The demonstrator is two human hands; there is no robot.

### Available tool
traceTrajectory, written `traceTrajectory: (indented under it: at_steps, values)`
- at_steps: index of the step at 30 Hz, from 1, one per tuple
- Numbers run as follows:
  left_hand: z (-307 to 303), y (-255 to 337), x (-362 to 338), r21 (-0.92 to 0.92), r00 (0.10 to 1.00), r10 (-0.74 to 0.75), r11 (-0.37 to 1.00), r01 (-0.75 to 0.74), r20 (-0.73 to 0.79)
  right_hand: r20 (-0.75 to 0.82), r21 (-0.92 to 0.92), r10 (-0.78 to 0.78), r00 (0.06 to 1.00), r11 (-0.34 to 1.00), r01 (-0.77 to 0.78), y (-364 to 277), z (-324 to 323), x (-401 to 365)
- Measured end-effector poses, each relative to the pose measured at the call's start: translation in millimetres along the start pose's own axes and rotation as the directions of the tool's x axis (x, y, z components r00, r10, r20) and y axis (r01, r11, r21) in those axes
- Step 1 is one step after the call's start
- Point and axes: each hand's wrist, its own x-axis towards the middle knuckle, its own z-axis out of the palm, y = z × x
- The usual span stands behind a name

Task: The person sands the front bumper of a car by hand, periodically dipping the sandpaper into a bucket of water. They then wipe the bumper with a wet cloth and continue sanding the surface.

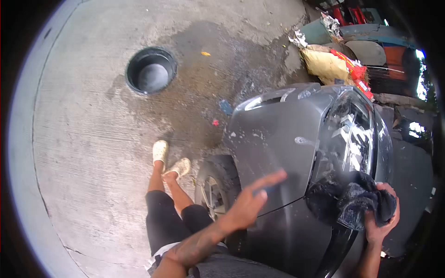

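Note:
I look down at a grey car (278,134) from beside its front wheel (214,190). My right hand (382,222) grips a dark wet cloth (347,201) pressed against the lower edge of the windshield (350,134). My left hand (252,201) hovers over the car's fender with fingers spread and holds nothing. My legs in black shorts and pale shoes (169,160) stand on the concrete by the wheel.
A black bucket (151,70) with water stands on wet concrete (92,139) ahead of my feet. Sacks and rubbish (331,62) are piled past the car's front. Small litter lies on the wet patch near the bumper.

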Motion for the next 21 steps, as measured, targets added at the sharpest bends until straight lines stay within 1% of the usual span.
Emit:
traceTrajectory:
  at_steps: [1,2,3,4,6,7,9,10,11,12,13,14,15,16,17,18,19,21]
  values:
    - [6.1,21.0,-4.5,-0.125,0.987,-0.006,0.992,0.026,0.159,0.009,0.048,0.028,1.000,0.998,-0.029,1.6,-0.6,1.2]
    - [15.2,34.4,-1.0,-0.267,0.952,0.050,0.963,0.034,0.301,0.036,0.077,0.025,0.999,0.997,-0.028,3.5,-1.4,3.7]
    - [28.1,43.4,5.2,-0.405,0.895,0.121,0.912,0.071,0.430,0.016,0.090,0.024,1.000,0.996,-0.025,3.4,0.5,5.7]
    - [43.0,53.2,11.5,-0.388,0.887,0.119,0.919,0.072,0.446,0.029,0.143,0.041,0.999,0.989,-0.045,1.0,3.9,7.6]
    - [70.5,64.2,28.6,-0.517,0.895,0.017,0.821,0.243,0.447,0.056,0.211,0.045,0.997,0.976,-0.055,-4.5,7.6,12.7]
    - [78.3,63.9,33.5,-0.491,0.880,0.028,0.838,0.238,0.473,0.033,0.267,0.059,0.998,0.961,-0.065,-10.7,12.5,15.1]
    - [91.4,56.9,43.7,-0.519,0.871,-0.032,0.792,0.320,0.490,0.074,0.335,0.105,0.992,0.934,-0.124,-17.8,10.9,19.3]
    - [93.6,43.2,43.0,-0.465,0.886,-0.097,0.822,0.328,0.454,0.109,0.372,0.049,0.993,0.924,-0.087,-10.4,10.1,20.5]
    - [95.1,44.1,44.2,-0.550,0.891,-0.164,0.735,0.397,0.424,0.122,0.423,0.034,0.992,0.903,-0.083,-12.0,11.5,22.1]
    - [95.7,45.9,44.1,-0.634,0.888,-0.243,0.629,0.451,0.390,0.125,0.360,-0.026,0.992,0.933,-0.021,-7.6,11.1,22.2]
    - [90.4,42.9,42.1,-0.609,0.880,-0.239,0.647,0.460,0.411,0.143,0.296,-0.079,0.987,0.955,0.033,-4.2,11.0,20.5]
    - [78.9,39.1,41.5,-0.622,0.857,-0.353,0.590,0.515,0.375,0.158,0.323,-0.010,0.987,0.945,-0.043,-7.7,13.3,17.9]
    - [69.8,36.1,40.2,-0.642,0.821,-0.466,0.527,0.556,0.329,0.135,0.331,-0.016,0.991,0.943,-0.030,-7.7,11.3,18.4]
    - [65.2,41.2,39.6,-0.626,0.824,-0.463,0.547,0.555,0.327,0.147,0.251,-0.096,0.984,0.966,0.056,-7.7,10.6,20.7]
    - [60.5,47.0,39.1,-0.564,0.821,-0.501,0.608,0.559,0.275,0.166,0.172,-0.172,0.971,0.975,0.144,-7.4,11.3,23.6]
    - [54.6,53.1,39.6,-0.499,0.817,-0.534,0.658,0.564,0.218,0.134,0.165,-0.180,0.975,0.974,0.157,-6.8,13.1,24.9]
    - [45.3,61.1,40.6,-0.489,0.820,-0.532,0.669,0.560,0.211,0.122,0.174,-0.188,0.974,0.971,0.166,-3.6,13.6,25.5]
    - [19.2,81.6,39.1,-0.482,0.874,-0.399,0.729,0.486,0.278,0.090,0.180,-0.130,0.987,0.977,0.112,7.2,13.8,25.0]
